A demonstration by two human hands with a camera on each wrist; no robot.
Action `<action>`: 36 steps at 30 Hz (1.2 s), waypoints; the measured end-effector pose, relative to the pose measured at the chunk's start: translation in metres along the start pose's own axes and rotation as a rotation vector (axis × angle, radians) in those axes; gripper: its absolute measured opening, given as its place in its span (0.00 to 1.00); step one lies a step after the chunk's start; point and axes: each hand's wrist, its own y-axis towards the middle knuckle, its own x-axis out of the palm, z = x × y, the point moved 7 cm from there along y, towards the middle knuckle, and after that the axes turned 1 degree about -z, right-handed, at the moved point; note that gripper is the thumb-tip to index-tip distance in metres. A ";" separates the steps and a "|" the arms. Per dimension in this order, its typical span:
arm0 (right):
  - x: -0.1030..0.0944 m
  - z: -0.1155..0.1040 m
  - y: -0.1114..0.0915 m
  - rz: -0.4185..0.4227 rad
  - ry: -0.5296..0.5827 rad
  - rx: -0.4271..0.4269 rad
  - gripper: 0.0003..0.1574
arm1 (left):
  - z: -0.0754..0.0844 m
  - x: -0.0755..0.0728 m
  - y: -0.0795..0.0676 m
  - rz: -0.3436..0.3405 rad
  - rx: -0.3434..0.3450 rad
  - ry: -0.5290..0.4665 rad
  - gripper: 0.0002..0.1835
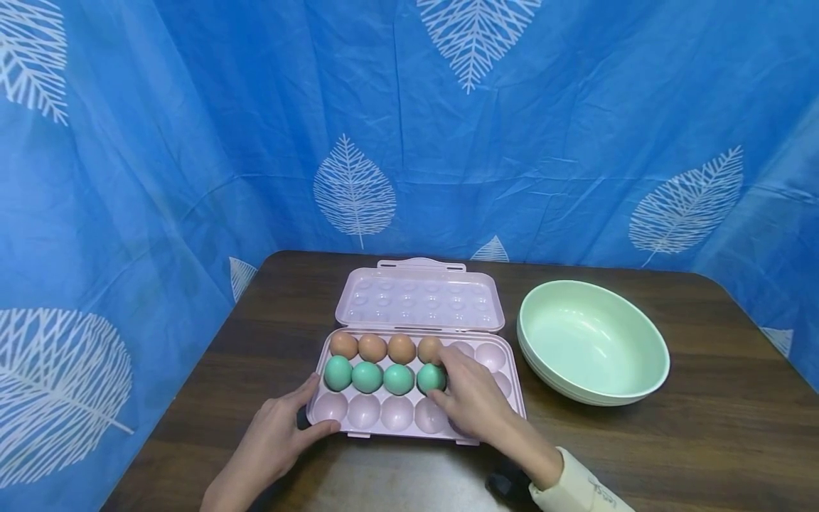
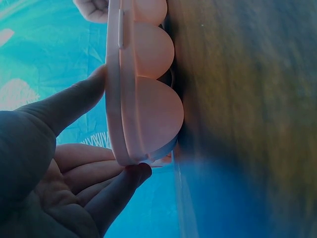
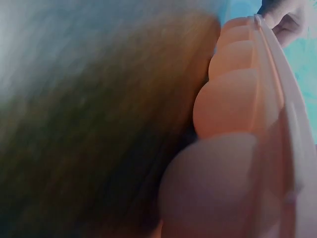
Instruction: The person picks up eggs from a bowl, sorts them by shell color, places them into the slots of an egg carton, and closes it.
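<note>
A pink plastic egg tray (image 1: 397,414) lies on the table, its lid (image 1: 419,299) folded back behind it. Several brown eggs (image 1: 372,348) sit in the back row and several green eggs (image 1: 367,377) in the middle row. My left hand (image 1: 275,430) grips the tray's front left corner, thumb on the front rim and fingers along the side, as the left wrist view also shows. Over the tray, my right hand (image 1: 476,395) pinches the rightmost green egg (image 1: 431,379) between thumb and fingers, low in its row. That hand partly covers the rightmost brown egg (image 1: 429,349) and the right-hand cups.
To the tray's right stands a wide light green bowl (image 1: 591,341), looking like a stack of more than one. A small black object (image 1: 502,487) lies by the right sleeve (image 1: 576,483). Blue curtain (image 1: 512,163) with white leaves hangs behind the brown table (image 1: 716,341).
</note>
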 end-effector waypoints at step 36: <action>-0.041 0.132 0.105 -0.007 0.539 0.651 0.39 | -0.004 0.003 0.002 -0.023 -0.037 -0.017 0.47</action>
